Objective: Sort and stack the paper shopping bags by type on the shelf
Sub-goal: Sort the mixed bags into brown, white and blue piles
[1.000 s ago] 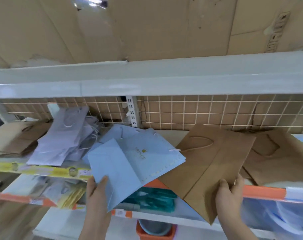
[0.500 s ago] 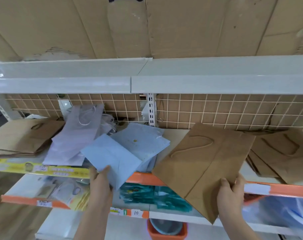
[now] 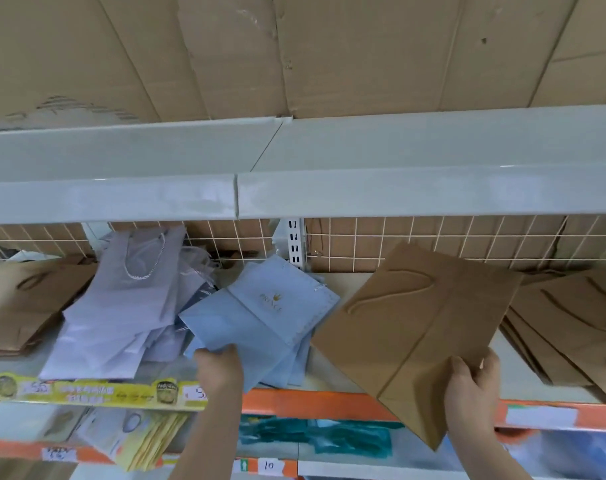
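Observation:
My left hand (image 3: pixel 220 370) grips the near corner of a light blue paper bag (image 3: pixel 260 317) with a small gold logo, lying on other blue bags on the shelf (image 3: pixel 332 375). My right hand (image 3: pixel 473 386) holds a flat brown kraft bag (image 3: pixel 416 327) by its lower edge, tilted over the shelf's front lip. Left of the blue bags lies a loose heap of lavender bags (image 3: pixel 121 306) with cord handles. A brown bag stack (image 3: pixel 571 323) sits at the right, another brown pile (image 3: pixel 24 306) at the far left.
A white upper shelf edge (image 3: pixel 294 192) overhangs the work shelf, with cardboard above. A wire grid back panel (image 3: pixel 433 240) closes the rear. Orange and yellow price strips (image 3: pixel 312 403) line the front. Lower shelves hold yellow and teal packaged goods (image 3: pixel 315 438).
My left hand has pushed the light blue bag back onto the blue pile on the shelf. The brown bag stays held in my right hand, in about the same place.

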A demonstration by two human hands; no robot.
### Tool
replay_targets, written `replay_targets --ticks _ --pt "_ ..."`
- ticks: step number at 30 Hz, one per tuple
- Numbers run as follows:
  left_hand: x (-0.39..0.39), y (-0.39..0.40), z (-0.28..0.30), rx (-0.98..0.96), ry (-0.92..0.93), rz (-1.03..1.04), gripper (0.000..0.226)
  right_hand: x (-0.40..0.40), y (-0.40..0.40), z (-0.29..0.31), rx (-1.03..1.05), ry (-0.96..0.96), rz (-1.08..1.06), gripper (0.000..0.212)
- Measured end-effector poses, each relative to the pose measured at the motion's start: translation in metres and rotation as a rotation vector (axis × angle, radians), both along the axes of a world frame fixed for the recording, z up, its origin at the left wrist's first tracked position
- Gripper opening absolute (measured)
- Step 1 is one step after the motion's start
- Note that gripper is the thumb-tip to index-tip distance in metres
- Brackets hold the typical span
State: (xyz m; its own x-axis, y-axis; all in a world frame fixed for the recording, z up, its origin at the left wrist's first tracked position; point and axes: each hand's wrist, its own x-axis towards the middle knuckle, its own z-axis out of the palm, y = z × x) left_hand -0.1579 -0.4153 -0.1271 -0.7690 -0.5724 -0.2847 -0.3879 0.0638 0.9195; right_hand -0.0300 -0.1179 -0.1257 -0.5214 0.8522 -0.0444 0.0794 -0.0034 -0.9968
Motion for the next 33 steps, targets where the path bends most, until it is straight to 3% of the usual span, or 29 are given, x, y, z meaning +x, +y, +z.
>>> replay_targets --ticks 3,7,10,15,22,26,33 --pt "-0.005 0.012 0.008 -0.122 -0.014 -0.002 0.049 -0.008 -0.002 -0.001 -0.023 -0.024 0.038 0.042" --pt "-0.008 0.015 0.014 -0.546 -0.14 -0.193 0.082 -0.014 -0.011 0.003 -0.021 -0.023 0.062 0.042" --pt "-0.011 0.008 0.008 -0.726 -0.168 -0.411 0.074 -0.018 -0.02 0.008 -0.011 -0.019 0.079 0.041" --pt "-0.013 -0.012 0.001 -0.908 -0.116 -0.58 0.065 -0.02 -0.051 0.017 0.007 0.003 0.085 0.035" --pt "-0.01 -0.08 0.015 -0.902 0.241 -0.817 0.041 -0.015 -0.13 0.024 -0.019 0.059 0.087 0.037" --pt "-0.003 -0.143 0.034 -1.043 0.478 -0.782 0.024 -0.015 -0.188 0.028 -0.045 0.086 0.103 0.034" --pt "0.002 -0.265 0.043 -1.11 0.431 -0.654 0.032 -0.021 -0.281 0.029 -0.068 0.116 0.145 0.035"
